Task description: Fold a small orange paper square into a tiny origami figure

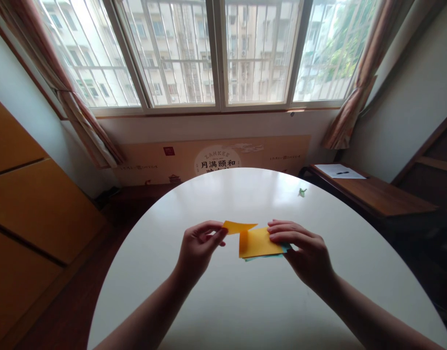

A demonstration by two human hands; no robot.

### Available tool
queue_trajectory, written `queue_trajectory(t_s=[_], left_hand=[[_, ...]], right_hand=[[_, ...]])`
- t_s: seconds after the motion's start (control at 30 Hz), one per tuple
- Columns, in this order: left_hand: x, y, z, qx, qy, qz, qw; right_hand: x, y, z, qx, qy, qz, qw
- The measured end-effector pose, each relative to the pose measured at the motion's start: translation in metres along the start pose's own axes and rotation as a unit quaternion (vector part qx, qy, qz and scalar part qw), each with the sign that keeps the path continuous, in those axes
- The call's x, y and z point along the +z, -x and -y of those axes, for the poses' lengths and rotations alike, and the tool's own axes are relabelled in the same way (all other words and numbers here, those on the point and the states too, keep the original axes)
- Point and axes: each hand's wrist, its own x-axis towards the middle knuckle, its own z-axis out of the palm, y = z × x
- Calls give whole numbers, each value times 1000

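My left hand (pixel 203 243) pinches the edge of a single orange-yellow sheet of paper (pixel 240 227) between thumb and fingers. That sheet is tilted, its free end reaching over the far left corner of a stack of paper sheets (pixel 259 243). The stack has an orange-yellow sheet on top and blue-green ones showing beneath. Around its right side, my right hand (pixel 301 245) is closed, fingers on top and the thumb hidden underneath. Both hands are over the middle of the white round table (pixel 216 301).
Toward the table's far right lies a small green folded-paper piece (pixel 302 192). Beyond it, a wooden side table (pixel 384 189) bears a white paper (pixel 340 171) with a dark pen (pixel 343 173). A printed cardboard panel (pixel 143 155) stands below the barred window, and wooden cabinets (pixel 33 204) are at left.
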Motion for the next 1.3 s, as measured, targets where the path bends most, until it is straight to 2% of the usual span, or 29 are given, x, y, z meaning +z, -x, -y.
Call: queue_trajectory(t_s=[0.13, 0.23, 0.5, 0.63, 0.77, 0.9, 1.0, 1.1, 1.17, 1.3], left_hand=[[-9, -11, 1, -45, 57, -58, 996], [-15, -18, 4, -84, 96, -77, 989], [-19, -23, 6, -142, 113, -52, 982], [-19, -22, 8, -167, 78, -21, 983], [-25, -26, 11, -192, 14, 18, 981], [-34, -28, 11, -255, -93, 128, 954], [-29, -21, 12, -279, -183, 216, 918], [-15, -9, 14, -246, -269, 277, 889], [-5, -2, 13, -188, -325, 285, 882], [1, 5, 8, -44, -417, 198, 886]], right_hand=[[-1, -2, 1, -19, 11, -2, 1000], [-1, -2, 3, -16, 8, -8, 1000], [-2, -4, 4, -12, 12, 0, 1000], [-2, -2, 2, 5, 2, -3, 1000], [0, 2, -2, 102, -11, -31, 994], [4, 5, -8, 223, -86, -71, 968], [6, 6, -10, 262, -125, -73, 954], [7, 6, -11, 287, -148, -55, 945], [8, 6, -13, 305, -160, -40, 938], [14, 9, -19, 323, -165, -16, 932]])
